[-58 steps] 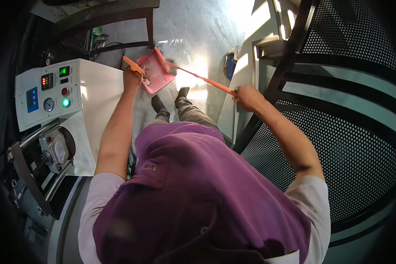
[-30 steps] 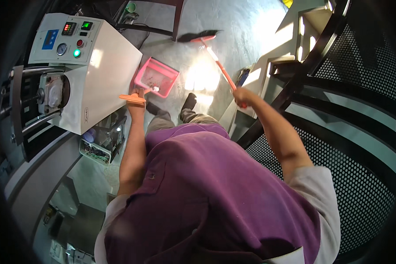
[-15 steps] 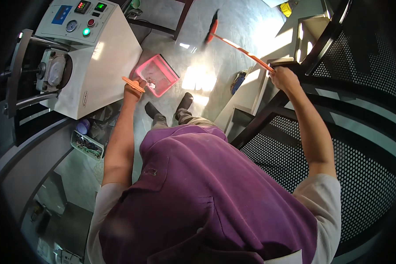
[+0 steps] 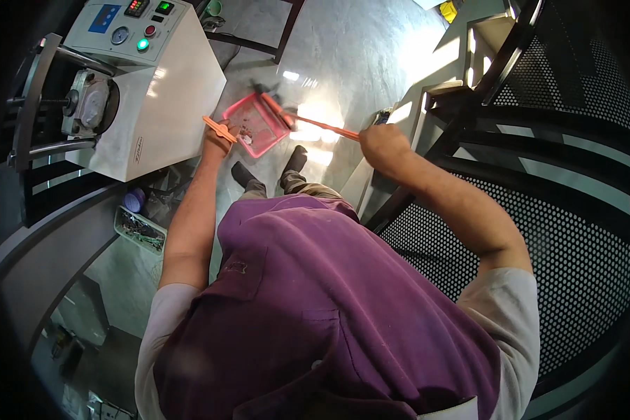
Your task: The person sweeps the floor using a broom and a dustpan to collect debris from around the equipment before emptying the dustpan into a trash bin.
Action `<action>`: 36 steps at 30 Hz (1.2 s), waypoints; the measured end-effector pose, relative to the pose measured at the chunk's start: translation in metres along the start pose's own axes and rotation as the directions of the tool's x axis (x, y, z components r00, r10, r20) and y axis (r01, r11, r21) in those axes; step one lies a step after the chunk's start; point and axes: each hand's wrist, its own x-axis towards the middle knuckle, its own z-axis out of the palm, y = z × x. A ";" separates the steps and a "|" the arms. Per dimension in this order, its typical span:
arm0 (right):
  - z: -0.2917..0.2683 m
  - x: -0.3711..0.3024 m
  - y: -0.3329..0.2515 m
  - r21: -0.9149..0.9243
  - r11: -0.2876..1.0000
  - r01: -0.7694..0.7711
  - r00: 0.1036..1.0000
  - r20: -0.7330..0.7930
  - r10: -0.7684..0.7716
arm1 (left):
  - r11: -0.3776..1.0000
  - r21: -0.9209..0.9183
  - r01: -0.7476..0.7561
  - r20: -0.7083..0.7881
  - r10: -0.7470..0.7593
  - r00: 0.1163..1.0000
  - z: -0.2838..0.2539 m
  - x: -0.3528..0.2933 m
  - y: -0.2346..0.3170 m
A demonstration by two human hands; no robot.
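My left hand (image 4: 219, 143) is closed round the orange handle of a pink dustpan (image 4: 259, 151), which is down at floor level ahead of my feet. Small bits of debris (image 4: 247, 136) lie in the pan. My right hand (image 4: 387, 148) grips the orange stick of a broom (image 4: 329, 128). The broom's orange head with dark bristles is at the pan's open far-right edge. Whether the bristles touch the pan or the floor just beyond it, I cannot tell.
A white machine (image 4: 171, 105) with gauge and lit buttons stands at the left. Black perforated metal panels (image 4: 574, 273) fill the right. A dark-legged frame (image 4: 283, 38) is at the back. A tray of small scraps (image 4: 140, 231) sits at the lower left.
My right hand has moved left, bringing the broom head from the far floor back to the dustpan's edge. The left hand and the dustpan are almost where they were.
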 end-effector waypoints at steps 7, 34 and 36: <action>-0.052 -0.025 0.049 -0.075 0.989 -0.127 0.968 -0.227 0.107 | 0.977 0.186 -0.106 -0.102 0.126 0.987 -0.031 -0.026 0.035; -0.029 -0.033 0.114 -0.070 0.954 -0.292 0.943 -0.188 0.275 | 0.972 -0.180 0.150 0.100 -0.134 0.986 -0.042 -0.039 0.028; -0.023 -0.010 0.118 -0.090 0.948 -0.304 0.938 -0.205 0.281 | 0.945 -0.208 0.254 0.146 -0.227 0.963 -0.045 -0.034 0.039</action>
